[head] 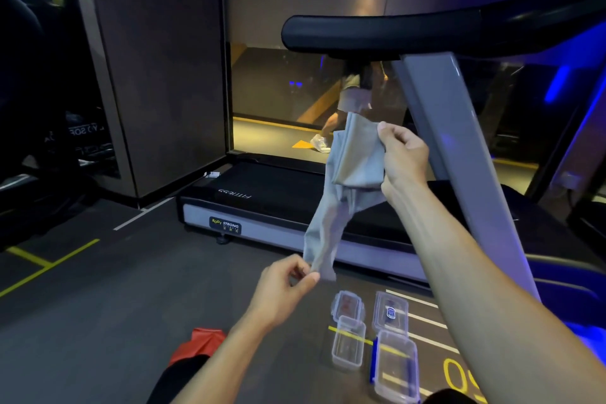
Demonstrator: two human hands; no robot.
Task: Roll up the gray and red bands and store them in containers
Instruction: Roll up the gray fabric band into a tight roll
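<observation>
A gray band (347,180) hangs in the air in front of me, folded at the top and trailing down to the left. My right hand (401,157) grips its upper, bunched part. My left hand (283,289) pinches its lower end between thumb and fingers. The red band (200,344) lies crumpled on the floor at the bottom, partly hidden behind my left forearm. Two clear plastic containers (348,343) (396,366) stand open on the floor at the lower right, their lids (348,305) (391,311) lying just beyond them.
A treadmill (262,203) stands right ahead, its gray upright (459,147) and black handrail (377,33) close by my right arm. Yellow and white lines mark the dark floor (98,305). Another person walks behind the glass at the back.
</observation>
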